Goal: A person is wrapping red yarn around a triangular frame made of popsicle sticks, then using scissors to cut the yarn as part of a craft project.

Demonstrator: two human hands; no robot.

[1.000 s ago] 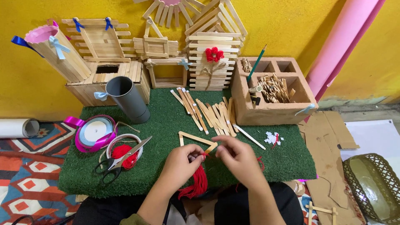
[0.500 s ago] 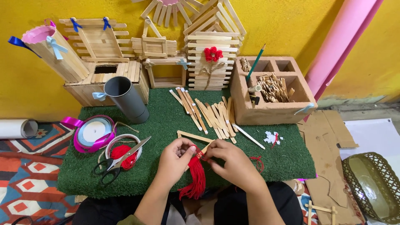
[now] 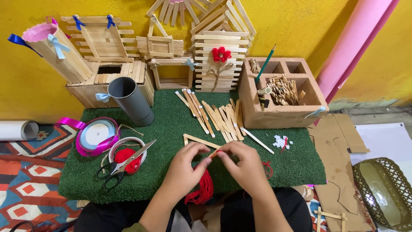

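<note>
My left hand [image 3: 185,168] and my right hand [image 3: 243,167] meet over the front of the green turf mat [image 3: 171,129], fingertips pinched together on a wooden craft stick wrapped with red yarn [image 3: 213,153]. A bundle of red yarn [image 3: 201,190] hangs down from between the hands toward my lap. A triangle of glued sticks [image 3: 200,141] lies on the mat just behind my fingers. A loose pile of plain wooden sticks [image 3: 214,115] lies farther back.
Scissors [image 3: 122,165] rest on a red yarn spool beside a pink ribbon roll [image 3: 96,135]. A grey tube [image 3: 131,100] stands at back left. Stick-built models [image 3: 221,58] line the yellow wall. A clay box [image 3: 281,92] with a pencil sits right; a woven basket [image 3: 384,193] lies on the floor.
Both hands have shifted slightly forward and closed tighter together on the stick; the hanging red yarn bundle has swung a little between them.
</note>
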